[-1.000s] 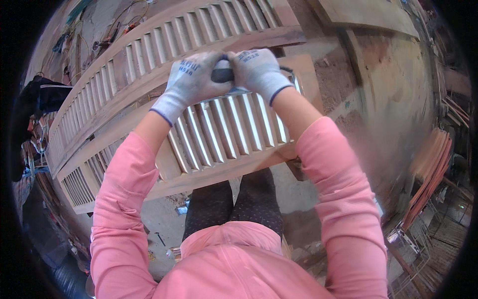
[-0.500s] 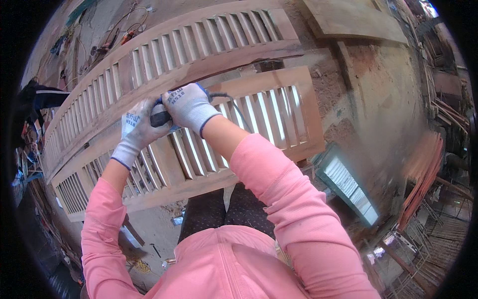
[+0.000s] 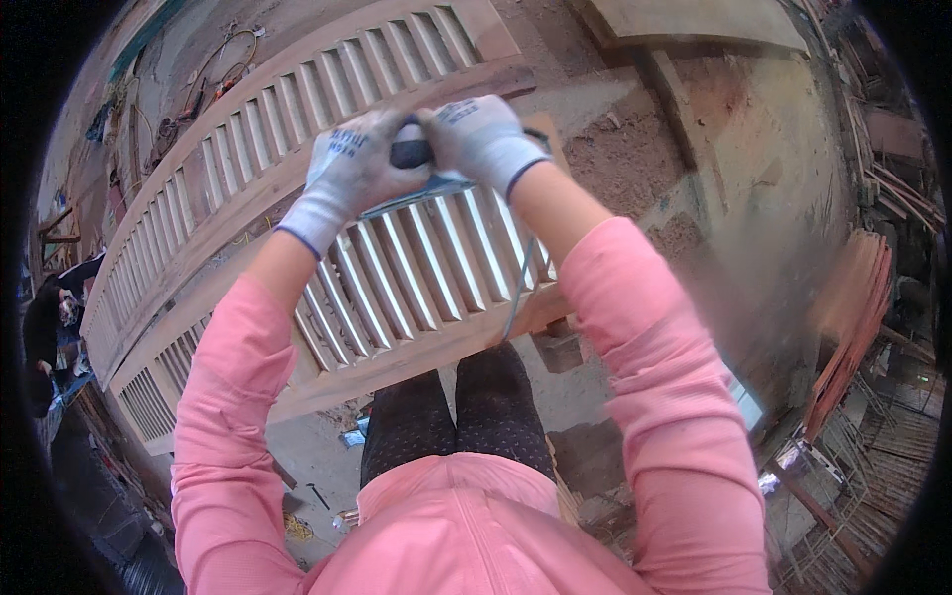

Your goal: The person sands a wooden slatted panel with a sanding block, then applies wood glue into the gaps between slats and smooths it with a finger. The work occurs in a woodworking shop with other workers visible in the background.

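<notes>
Both my hands wear white knitted gloves with blue cuffs. Between them sits a corded handheld power sander [image 3: 411,151], dark on top with a blue base, largely covered by my fingers. My left hand [image 3: 359,167] is closed around its left side, and my right hand [image 3: 484,141] grips the right side. The sander is at the far rail of a louvered wooden panel [image 3: 446,337], near its right end. A grey-blue cord [image 3: 523,273] hangs over that end. Slightly blurred gloves hide the contact between base and wood.
A second louvered panel [image 3: 496,35] lies just beyond the first. Wide tan boards [image 3: 694,22] rest at the upper right, and reddish wood strips [image 3: 853,317] are stacked at the right. Another person [image 3: 45,322] is at the left edge. A hammer [image 3: 318,496] lies on the floor.
My hands and the sander have moved right and a little farther away, along the near panel's far rail. The view has shifted, with both panels' right ends now farther left.
</notes>
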`<state>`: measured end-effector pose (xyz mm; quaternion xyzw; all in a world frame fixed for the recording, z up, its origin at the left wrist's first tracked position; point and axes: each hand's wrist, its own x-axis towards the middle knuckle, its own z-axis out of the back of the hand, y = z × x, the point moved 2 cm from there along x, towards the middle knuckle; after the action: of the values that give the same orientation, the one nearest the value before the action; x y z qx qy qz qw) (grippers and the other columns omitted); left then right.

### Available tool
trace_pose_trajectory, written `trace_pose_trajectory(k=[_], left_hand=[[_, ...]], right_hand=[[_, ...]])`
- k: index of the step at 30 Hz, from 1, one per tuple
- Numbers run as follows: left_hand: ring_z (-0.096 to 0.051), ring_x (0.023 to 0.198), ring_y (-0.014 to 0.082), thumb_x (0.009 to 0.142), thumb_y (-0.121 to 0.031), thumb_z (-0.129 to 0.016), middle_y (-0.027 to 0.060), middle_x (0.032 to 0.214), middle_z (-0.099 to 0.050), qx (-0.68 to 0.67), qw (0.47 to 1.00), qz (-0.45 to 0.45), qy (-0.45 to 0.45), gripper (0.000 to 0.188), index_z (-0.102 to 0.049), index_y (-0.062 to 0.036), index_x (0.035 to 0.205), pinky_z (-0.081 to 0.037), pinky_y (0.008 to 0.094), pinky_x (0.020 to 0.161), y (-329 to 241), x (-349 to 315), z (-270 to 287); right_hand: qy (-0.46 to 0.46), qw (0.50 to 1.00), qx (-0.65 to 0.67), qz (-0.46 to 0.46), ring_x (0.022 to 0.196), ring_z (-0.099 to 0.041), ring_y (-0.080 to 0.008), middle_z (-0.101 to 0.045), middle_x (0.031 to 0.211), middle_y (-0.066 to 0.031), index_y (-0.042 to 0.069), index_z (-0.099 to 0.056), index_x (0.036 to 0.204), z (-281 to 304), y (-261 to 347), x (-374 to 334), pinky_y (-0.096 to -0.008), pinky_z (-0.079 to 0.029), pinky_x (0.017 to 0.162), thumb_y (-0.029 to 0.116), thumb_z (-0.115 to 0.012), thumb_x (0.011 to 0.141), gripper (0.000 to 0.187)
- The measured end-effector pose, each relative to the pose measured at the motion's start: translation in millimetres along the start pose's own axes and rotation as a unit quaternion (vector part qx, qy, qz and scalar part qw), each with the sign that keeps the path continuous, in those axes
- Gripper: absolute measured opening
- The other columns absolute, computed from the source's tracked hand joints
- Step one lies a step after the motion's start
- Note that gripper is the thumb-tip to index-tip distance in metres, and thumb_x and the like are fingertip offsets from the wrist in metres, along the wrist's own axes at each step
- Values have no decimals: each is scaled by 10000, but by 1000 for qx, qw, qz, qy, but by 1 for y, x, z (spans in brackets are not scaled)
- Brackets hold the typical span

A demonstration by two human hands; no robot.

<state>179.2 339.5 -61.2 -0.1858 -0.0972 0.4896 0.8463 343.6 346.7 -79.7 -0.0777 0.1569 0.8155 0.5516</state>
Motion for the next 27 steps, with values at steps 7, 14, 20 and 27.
trace_pose_trajectory(k=[7,14,20,27], left_hand=[[-746,1087,355,748,-550,-771,144,1193,-761,23,999,-24,-34,672,-699,-173,1300,-591,464,960,-61,74,-41],[-760,1080,324,739,-607,-768,131,1185,-777,36,999,-2,5,762,-692,-175,1363,-586,460,980,-69,89,-45],[-756,1079,338,733,-598,-774,141,1161,-783,11,1000,17,9,743,-691,-160,1327,-576,449,991,-17,42,-17],[-744,1077,351,745,-535,-788,151,1190,-760,6,1000,25,-10,679,-688,-164,1305,-583,456,962,54,-31,16]], right_hand=[[12,998,-53,-29,1160,-730,-302,-767,1234,-122,171,-701,1288,16,-101,-17,-454,-588,980,285,-651,960,352],[20,997,-53,-45,1141,-738,-303,-773,1205,-130,171,-699,1297,21,-112,-18,-450,-598,964,284,-670,944,372],[53,996,-73,-28,1134,-742,-287,-774,1211,-118,164,-717,1270,23,-39,3,-440,-605,954,270,-680,932,356],[15,999,-52,7,1134,-748,-292,-780,1206,-107,185,-737,1279,4,57,28,-438,-606,944,229,-641,955,341]])
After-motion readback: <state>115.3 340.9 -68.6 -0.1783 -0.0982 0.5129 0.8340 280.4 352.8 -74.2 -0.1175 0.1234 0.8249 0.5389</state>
